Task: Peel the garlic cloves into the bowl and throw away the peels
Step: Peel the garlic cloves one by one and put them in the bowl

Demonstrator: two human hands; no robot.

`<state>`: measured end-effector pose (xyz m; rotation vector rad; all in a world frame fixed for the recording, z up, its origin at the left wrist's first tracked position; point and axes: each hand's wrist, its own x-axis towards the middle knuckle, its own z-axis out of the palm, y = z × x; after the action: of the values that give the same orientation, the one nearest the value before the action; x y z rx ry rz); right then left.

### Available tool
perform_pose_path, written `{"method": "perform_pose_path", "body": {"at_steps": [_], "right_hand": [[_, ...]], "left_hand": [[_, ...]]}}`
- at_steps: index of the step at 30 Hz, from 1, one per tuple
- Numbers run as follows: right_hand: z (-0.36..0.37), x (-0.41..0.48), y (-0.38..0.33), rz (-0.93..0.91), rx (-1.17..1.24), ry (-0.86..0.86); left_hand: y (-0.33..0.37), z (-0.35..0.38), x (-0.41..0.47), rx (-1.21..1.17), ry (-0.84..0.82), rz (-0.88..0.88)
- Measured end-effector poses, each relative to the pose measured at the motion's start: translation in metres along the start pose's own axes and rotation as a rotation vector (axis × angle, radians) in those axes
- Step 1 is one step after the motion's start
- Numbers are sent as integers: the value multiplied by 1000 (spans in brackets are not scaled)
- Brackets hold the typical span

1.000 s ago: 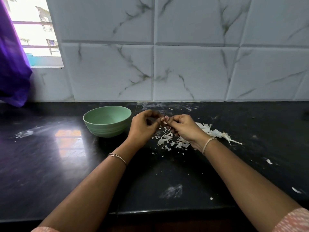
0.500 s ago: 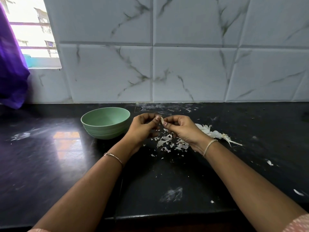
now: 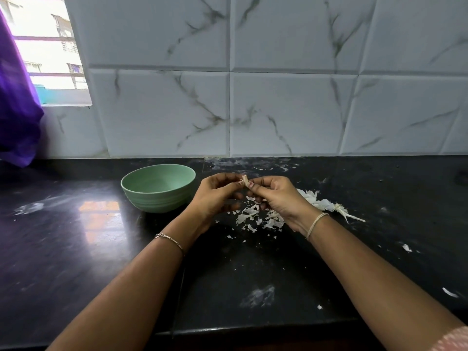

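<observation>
Garlic clove (image 3: pixel 244 180), papery skin, pinched by left hand (image 3: pixel 215 196) and right hand (image 3: pixel 276 198), smooth round green bowl (image 3: pixel 157 201) beside

Daylight enters from the window (image 3: pixel 48 54) at the far left, blown out to near white. It leaves an orange-tinged glare patch on the glossy black countertop (image 3: pixel 63 249) at left. The tiled wall (image 3: pixel 291 110) is softly, evenly lit, its lines bowed toward the edges. The left hand (image 3: pixel 215 196), right hand (image 3: pixel 277 198) and the garlic clove (image 3: pixel 244 179) pinched between them are sharp
</observation>
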<state>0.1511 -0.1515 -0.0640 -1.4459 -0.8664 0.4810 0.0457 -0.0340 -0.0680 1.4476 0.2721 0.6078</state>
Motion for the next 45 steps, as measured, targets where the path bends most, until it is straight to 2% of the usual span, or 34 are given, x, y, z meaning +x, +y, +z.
{"method": "perform_pose_path", "body": {"at_steps": [4, 10, 16, 25, 28, 30, 32, 35, 38, 41, 45], "right_hand": [[-1, -2, -2, 5, -11, 3], [-3, -3, -4, -47, -45, 151], [-2, -2, -3, -6, 19, 138], [-4, -2, -2, 21, 6, 110], [-4, 1, -1, -68, -131, 132], [-5, 5, 3, -148, -359, 168], [-6, 7, 6, -233, -606, 196], [-8, 4, 4, -310, -787, 214], [-12, 2, 0, -332, -938, 265], [-23, 2, -2, -307, -982, 308], [-38, 1, -7, -216, -1036, 245]], "left_hand": [[-3, 0, 0, 26, -2, 68], [-4, 0, 2, 55, 29, 99], [-8, 2, 3, 244, 50, 194], [-14, -2, 9, 385, 93, 238], [-14, 0, 9, 452, 106, 252], [-13, 2, 9, 463, 105, 240], [-12, 5, 7, 398, 85, 196], [-11, 9, 4, 246, 52, 116], [-10, 12, 3, 165, 32, 55], [-9, 14, 2, 95, 21, 11], [-7, 14, 0, 5, -8, -73]]}}
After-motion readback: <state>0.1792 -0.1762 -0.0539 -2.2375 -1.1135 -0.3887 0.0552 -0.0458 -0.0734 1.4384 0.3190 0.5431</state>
